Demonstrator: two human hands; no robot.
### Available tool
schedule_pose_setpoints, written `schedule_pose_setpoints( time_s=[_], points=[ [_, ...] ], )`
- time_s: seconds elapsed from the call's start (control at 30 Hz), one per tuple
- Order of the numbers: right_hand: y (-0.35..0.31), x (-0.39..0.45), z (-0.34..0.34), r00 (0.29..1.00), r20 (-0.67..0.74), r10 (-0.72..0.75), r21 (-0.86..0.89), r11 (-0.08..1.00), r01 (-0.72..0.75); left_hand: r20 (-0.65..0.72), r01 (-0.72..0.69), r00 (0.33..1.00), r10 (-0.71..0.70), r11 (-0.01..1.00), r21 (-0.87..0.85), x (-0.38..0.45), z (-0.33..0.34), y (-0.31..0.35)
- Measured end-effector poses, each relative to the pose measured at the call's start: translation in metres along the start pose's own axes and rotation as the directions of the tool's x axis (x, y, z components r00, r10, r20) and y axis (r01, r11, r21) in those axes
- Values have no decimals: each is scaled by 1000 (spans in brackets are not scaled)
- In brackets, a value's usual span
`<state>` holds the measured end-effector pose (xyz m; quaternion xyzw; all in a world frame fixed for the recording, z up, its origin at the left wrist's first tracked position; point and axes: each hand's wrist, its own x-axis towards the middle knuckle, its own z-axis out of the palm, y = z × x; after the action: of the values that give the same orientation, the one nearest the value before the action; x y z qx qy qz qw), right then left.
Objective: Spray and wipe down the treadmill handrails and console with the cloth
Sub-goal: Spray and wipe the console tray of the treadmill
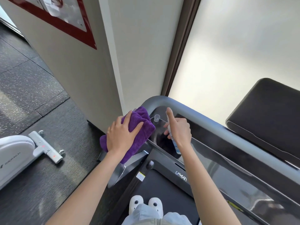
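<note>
My left hand (121, 135) presses a folded purple cloth (142, 125) onto the left end of the treadmill's grey handrail (194, 115), fingers spread over the cloth. My right hand (177, 129) grips a slim clear spray bottle (174, 143) with a blue label, index finger on its top, held over the dark glossy console (219, 153). The bottle's clear cap (157, 118) lies on the console just right of the cloth. The treadmill belt (162, 189) runs below, with my white slippers on it.
A white wall corner (113, 62) stands close behind the cloth. A white exercise machine (17, 153) sits on the dark speckled floor at the left. A dark padded panel (266, 111) is at the right, against a frosted window.
</note>
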<state>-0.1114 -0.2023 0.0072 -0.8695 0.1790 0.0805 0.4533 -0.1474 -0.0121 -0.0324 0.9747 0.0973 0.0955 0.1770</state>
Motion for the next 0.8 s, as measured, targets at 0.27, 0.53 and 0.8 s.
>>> schedule_pose_setpoints(
  time_s=[0.27,0.53,0.8],
  points=[
    [68,-45,-57,956,-265,123,-70,987,-147,-105,-104,988,111,992,70,-9,6,10],
    [74,-69,-61,872,-452,189,-97,961,-259,-146,-274,944,296,950,152,-18,13,5],
    [81,-85,-69,778,-582,236,17,960,-279,-210,-286,935,287,958,34,-16,12,0]
  ],
)
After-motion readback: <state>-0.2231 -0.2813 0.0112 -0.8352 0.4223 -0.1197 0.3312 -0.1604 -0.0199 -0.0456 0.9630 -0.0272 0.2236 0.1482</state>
